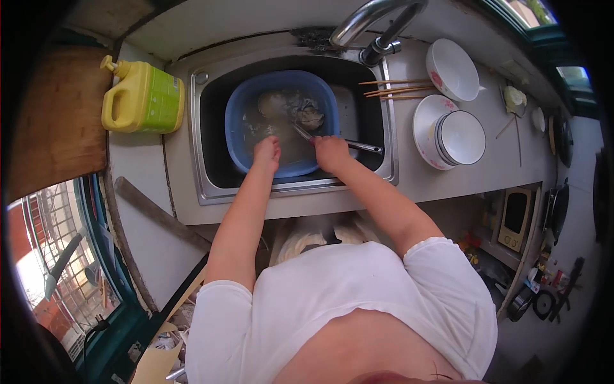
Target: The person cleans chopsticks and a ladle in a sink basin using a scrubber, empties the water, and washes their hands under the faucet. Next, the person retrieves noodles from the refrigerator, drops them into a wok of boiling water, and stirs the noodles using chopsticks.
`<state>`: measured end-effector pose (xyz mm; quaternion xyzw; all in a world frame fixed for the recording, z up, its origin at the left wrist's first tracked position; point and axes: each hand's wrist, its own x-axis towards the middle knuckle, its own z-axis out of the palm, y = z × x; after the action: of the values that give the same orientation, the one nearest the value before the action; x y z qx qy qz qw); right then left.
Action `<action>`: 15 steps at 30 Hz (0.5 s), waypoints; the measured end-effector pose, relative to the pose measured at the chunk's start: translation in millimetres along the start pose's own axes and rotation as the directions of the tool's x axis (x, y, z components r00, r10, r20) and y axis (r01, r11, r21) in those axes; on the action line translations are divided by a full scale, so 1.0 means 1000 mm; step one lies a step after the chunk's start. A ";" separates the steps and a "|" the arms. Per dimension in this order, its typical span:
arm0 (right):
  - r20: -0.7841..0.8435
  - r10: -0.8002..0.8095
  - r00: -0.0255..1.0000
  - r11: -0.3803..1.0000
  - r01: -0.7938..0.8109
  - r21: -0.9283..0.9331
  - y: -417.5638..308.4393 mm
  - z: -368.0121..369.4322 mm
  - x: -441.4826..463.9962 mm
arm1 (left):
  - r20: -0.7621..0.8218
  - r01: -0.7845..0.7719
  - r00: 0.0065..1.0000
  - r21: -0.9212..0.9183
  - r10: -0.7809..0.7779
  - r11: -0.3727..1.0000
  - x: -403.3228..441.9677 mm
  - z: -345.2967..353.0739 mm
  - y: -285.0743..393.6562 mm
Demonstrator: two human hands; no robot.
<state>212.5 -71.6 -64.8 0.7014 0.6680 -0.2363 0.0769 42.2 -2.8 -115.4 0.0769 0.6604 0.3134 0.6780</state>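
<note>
A blue plastic basin [233, 121] with cloudy water stands in the metal sink [358, 112]. My right hand [331, 153], at the basin's near right side, is closed round a long-handled metal utensil [364, 146]. Its handle end sticks out over the basin's right rim; I cannot make out its working end under the water. A crumpled greyish cloth-like thing [309, 116] lies in the water near the utensil. My left hand [267, 152] is over the near left part of the basin, fingers curled together; whatever they hold, if anything, is hidden.
The faucet [377, 48] arches over the sink's back right. Chopsticks [400, 89] lie across the right sink edge, beside a large bowl [453, 69] and stacked bowls [462, 137]. A yellow-green detergent jug [144, 96] stands left. A wooden board [61, 121] is farther left.
</note>
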 end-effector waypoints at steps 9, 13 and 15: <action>0.396 -0.200 0.896 0.673 -0.168 0.720 -0.038 -0.040 0.033 | 0.286 0.261 0.936 -0.174 -0.205 0.950 -0.046 -0.007 0.000; -0.033 0.038 0.999 0.918 -0.021 0.396 -0.003 -0.017 0.095 | 0.165 -0.035 0.986 0.402 -0.035 0.915 -0.072 -0.028 0.026; -0.218 0.117 0.969 0.985 -0.084 0.152 -0.003 0.008 0.110 | 0.135 -0.217 0.975 0.769 0.179 0.601 -0.091 -0.039 0.031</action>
<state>207.4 24.4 -119.2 0.7604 0.6175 -0.1976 -0.0376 1.5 -38.2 -26.8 0.4421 0.7031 0.0678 0.5528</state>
